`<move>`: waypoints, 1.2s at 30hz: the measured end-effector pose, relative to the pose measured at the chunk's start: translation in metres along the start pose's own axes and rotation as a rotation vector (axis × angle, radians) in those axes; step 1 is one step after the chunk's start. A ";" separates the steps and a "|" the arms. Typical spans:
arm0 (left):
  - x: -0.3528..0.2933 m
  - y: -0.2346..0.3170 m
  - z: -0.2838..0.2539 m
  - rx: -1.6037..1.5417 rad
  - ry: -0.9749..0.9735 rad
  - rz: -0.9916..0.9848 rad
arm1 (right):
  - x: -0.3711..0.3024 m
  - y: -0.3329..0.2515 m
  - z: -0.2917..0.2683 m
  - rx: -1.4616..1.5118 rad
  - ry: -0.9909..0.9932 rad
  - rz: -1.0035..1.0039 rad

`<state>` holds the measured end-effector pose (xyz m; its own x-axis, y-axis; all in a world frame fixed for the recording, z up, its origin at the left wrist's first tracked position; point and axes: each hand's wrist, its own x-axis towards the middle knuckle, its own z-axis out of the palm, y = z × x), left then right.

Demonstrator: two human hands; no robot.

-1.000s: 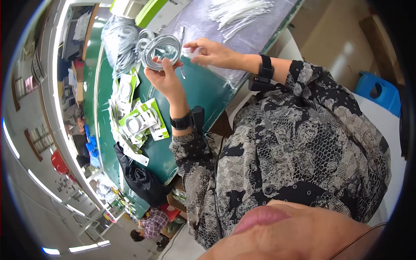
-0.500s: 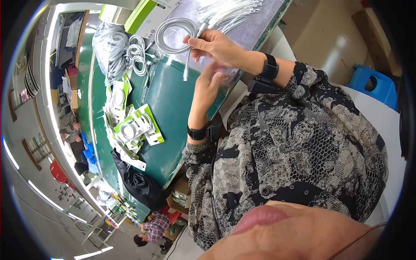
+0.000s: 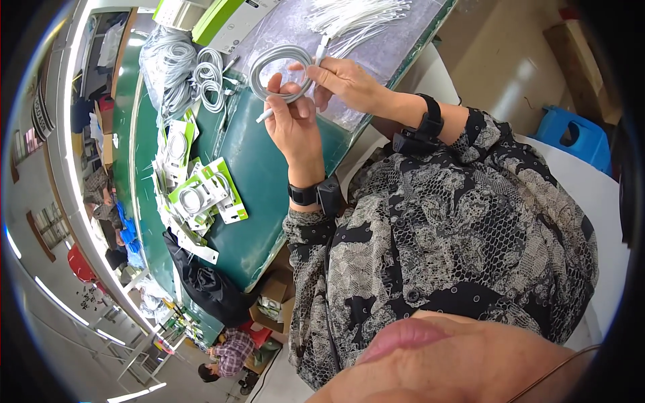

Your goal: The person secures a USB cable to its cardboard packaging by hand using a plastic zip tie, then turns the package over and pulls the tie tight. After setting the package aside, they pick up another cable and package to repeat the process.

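Clock positions are read from the centre of my view. The green table (image 3: 259, 171) is the largest piece, sweeping from 12 o'clock round to 8. At 7 o'clock, well apart from me, sits a co-worker (image 3: 234, 350) in a checked shirt. A blue stool (image 3: 588, 141) stands between 2 and 3 o'clock. Black fabric (image 3: 213, 289) lies bunched at 8. A bag of cables (image 3: 163, 74), grey and coiled, rests at 10; a green-and-white box (image 3: 238, 23) lies at 11. Packs (image 3: 195, 199) with green-and-white cards overlap in a heap at 9, and white strips (image 3: 353, 19) are spread just past 12.

My left hand (image 3: 296, 124), between 11 and 12, is half curled, with the thumb and fingers closed about the lower rim of the coil. My right hand (image 3: 346, 80), just past 12, is closed in a pinch on the coil's right side. The coil (image 3: 256, 75), a grey cable wound in a ring, is held above the table between 11 and 12. A loose cable (image 3: 210, 80) lies beside the bag. Smallest is the coil's plug (image 3: 324, 44), pointing to 12 above my right thumb.
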<state>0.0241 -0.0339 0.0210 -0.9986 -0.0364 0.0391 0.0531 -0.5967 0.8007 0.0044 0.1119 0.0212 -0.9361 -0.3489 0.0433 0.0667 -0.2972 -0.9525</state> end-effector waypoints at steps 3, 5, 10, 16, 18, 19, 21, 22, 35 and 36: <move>0.000 0.000 0.002 -0.028 -0.014 0.035 | -0.005 0.002 0.001 0.110 0.067 -0.058; -0.001 0.001 0.002 -0.035 -0.031 0.036 | -0.007 0.001 0.000 0.164 0.102 -0.089; -0.001 0.003 -0.001 -0.099 -0.093 0.006 | -0.006 -0.010 -0.010 0.263 0.065 -0.013; -0.004 0.002 0.005 0.165 -0.084 -0.203 | 0.011 -0.008 -0.036 -0.149 -0.067 0.017; 0.001 0.002 0.003 0.211 -0.114 -0.293 | 0.017 -0.001 -0.043 -0.184 -0.076 -0.013; 0.003 0.003 0.003 0.232 -0.132 -0.337 | 0.019 0.000 -0.044 -0.221 -0.084 -0.051; 0.005 0.006 0.003 0.198 -0.155 -0.381 | 0.017 0.004 -0.046 -0.258 -0.091 -0.084; 0.005 0.008 0.003 0.167 -0.181 -0.420 | 0.015 0.005 -0.046 -0.235 -0.073 -0.062; 0.036 0.005 -0.022 -0.271 -0.430 -0.951 | 0.011 0.009 -0.067 -0.203 -0.191 0.201; 0.039 0.003 -0.020 -0.272 -0.435 -0.954 | 0.012 0.010 -0.070 -0.236 -0.179 0.208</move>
<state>-0.0143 -0.0528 0.0127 -0.5426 0.7925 -0.2783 -0.8007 -0.3880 0.4564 -0.0304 0.1665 -0.0090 -0.8342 -0.5368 -0.1262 0.1482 0.0022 -0.9890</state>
